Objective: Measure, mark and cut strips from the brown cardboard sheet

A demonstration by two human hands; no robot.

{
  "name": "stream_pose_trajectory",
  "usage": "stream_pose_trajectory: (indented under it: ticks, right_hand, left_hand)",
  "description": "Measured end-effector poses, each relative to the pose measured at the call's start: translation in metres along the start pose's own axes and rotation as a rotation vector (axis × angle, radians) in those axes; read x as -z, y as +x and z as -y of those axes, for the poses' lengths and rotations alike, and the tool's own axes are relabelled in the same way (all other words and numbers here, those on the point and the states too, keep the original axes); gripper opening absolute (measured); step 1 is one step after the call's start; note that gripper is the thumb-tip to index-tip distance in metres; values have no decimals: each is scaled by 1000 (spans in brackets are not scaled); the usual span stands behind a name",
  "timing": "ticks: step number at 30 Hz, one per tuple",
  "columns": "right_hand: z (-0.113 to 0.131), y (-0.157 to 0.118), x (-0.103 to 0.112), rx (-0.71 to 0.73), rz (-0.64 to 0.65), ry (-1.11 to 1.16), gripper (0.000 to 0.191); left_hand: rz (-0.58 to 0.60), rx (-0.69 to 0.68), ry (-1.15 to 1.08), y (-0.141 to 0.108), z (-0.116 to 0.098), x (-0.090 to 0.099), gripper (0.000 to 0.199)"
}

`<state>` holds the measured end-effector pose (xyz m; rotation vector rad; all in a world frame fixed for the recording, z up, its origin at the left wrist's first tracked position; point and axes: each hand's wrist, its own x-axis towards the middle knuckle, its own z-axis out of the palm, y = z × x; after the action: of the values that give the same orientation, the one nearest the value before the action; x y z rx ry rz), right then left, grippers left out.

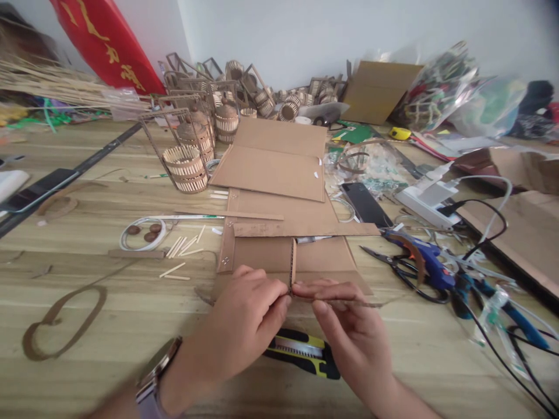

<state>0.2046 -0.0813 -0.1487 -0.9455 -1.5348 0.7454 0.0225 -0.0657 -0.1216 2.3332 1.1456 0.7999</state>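
Thin brown band (369,304) is running crosswise through both hands, just in front of the layered cardboard (325,257), its ends showing past either side. From the left, loose wooden sticks (188,245) are lying near the left hand (247,314), and an outward sweep could be scattering them. That hand is pressing thumb and forefinger together on the band, though its fingertips are hiding the exact contact. Between the hands, a corrugated strip (293,260) is reaching toward the fingertips; a sideways push, I'd judge, could be bending it. Below, a utility knife (301,352) is lying where a dropping wrist could be knocking it. The right hand (356,334) is holding the band lightly between thumb and straightened fingers, so uneven pulling could be slipping it loose. Farther right, scissors (408,272) are pointing inward, risking a jab if that hand strays.
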Motion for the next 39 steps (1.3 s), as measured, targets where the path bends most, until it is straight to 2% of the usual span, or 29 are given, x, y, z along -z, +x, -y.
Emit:
stream_pose_trajectory:
  ticks: [8,12,17,21,25,28,30,32,37,39]
  right_hand:
    - [-5,-5,0,255,34,-261,26]
    - [-1,-4,-2,422,49,-449,25]
    - [4,-4,-3,493,103,-576,22]
    - [0,-5,-3,425,89,-483,23]
    - [-3,-5,-4,179,25,-213,22]
    - [0,-1,-5,-46,28,30,17]
    - [2,1,-5,-132,31,123,15]
    - [2,1,-5,-122,15,121,16]
    - [-5,-5,-3,128,-12,-86,23]
    - [-7,-5,-2,181,0,-143,23]
  left_hand:
    - [-25,42,56,1,-5,-4,25]
    - [-97,93,112,-1,-7,-11,28]
    - [-131,117,144,-1,-7,-14,28]
    - [-117,119,147,-1,-6,-13,29]
    - [-123,113,131,0,-6,-11,27]
    - [-136,92,98,0,-7,-8,27]
    - [-121,92,70,1,-7,-7,26]
    - [-97,108,50,1,-7,-6,26]
    - [-69,118,44,1,-8,-7,23]
    - [-71,112,60,1,-9,-8,22]
